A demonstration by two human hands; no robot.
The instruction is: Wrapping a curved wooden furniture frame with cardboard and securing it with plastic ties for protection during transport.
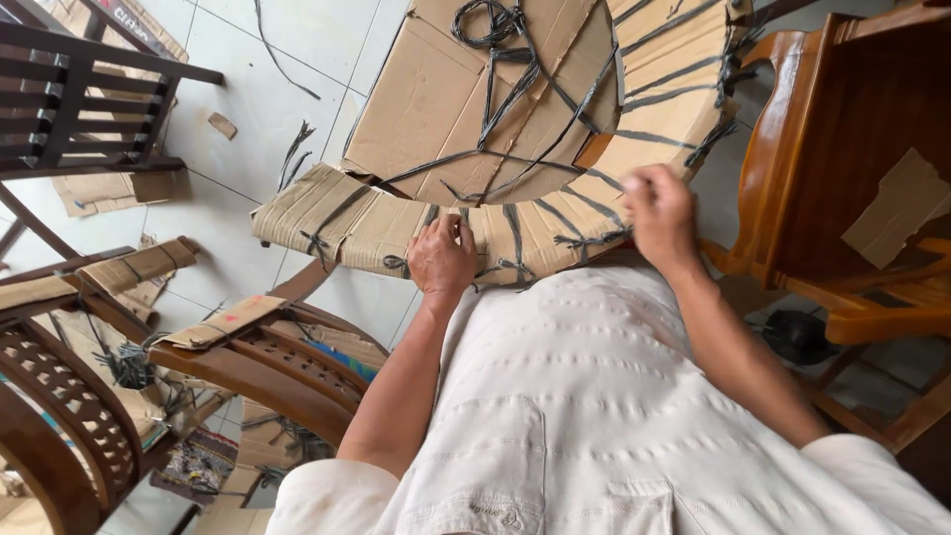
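A curved furniture part wrapped in brown cardboard (327, 213) and bound with dark plastic straps arcs in front of me, from lower left to upper right. My left hand (442, 256) presses on its near edge, fingers curled at a knotted strap (515, 267). Further right on the same wrapped curve, my right hand (662, 213) has its fingers pinched together at another strap (592, 238); it is slightly blurred. A flat cardboard sheet (436, 94) with a tangle of loose straps lies inside the curve.
A brown wooden chair (852, 149) with a cardboard scrap stands at the right. Carved curved wooden chair parts (258, 372), some cardboard-wrapped, sit at lower left. A dark slatted chair (79, 99) is at upper left. White tiled floor (248, 89) holds strap offcuts.
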